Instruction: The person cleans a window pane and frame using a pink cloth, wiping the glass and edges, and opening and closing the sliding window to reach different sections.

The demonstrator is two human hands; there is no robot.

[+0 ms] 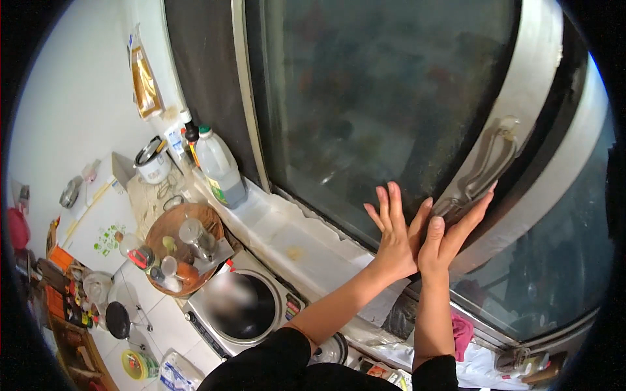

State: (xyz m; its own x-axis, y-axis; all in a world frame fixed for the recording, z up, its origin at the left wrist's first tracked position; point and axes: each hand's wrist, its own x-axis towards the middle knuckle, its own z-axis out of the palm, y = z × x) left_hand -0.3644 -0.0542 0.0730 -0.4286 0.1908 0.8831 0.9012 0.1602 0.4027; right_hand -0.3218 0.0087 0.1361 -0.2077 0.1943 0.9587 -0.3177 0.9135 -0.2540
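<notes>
Both my hands are raised to the metal frame of a dark glass window. My left hand has its fingers spread, its thumb side against the frame's edge and its other fingers before the glass. Close beside it, my right hand lies on the frame just below the metal window handle. Its thumb points up and its fingers reach along the far side of the frame. Neither hand appears to hold a loose object. Whether the right fingers touch the handle's lower end cannot be made out.
Below the window runs a covered sill, with a large plastic jug at its left. An induction cooker stands beneath it, next to a round wooden tray of jars. A pink cloth lies right of my forearm.
</notes>
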